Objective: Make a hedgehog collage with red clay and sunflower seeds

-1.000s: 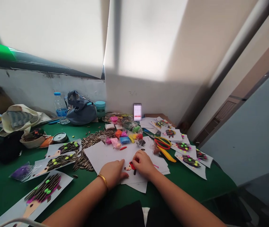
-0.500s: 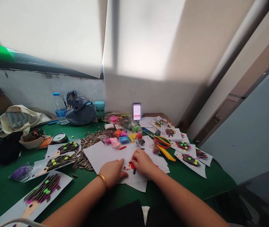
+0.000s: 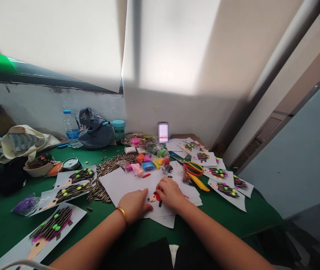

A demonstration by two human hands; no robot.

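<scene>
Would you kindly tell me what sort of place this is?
Probably an indoor craft workspace: bagged clay-like lumps, a pile of striped seeds, and hedgehog pictures on the green tabletop.

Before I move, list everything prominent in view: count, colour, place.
Drawing paper: several sheets, white, centre
Flat clay animal: one, red and peach, between hands
Wrapped clay lumps: several, mixed colours, behind paper
Striped sunflower seeds: many, dark, left of paper
Seed-covered hedgehog pictures: several, multicoloured, both sides
Plastic-handled scissors: one, red-and-yellow, right
Upright phone: one, pale screen, by wall
Blue-capped plastic bottle: one, clear, back left
Fabric handbag: one, bluish, beside bottle
Cloth bag: one, cream, far left
Table: one, green, beneath
Left hand: one, gold bracelet, on paper
Right hand: one, bare, at clay animal
</scene>
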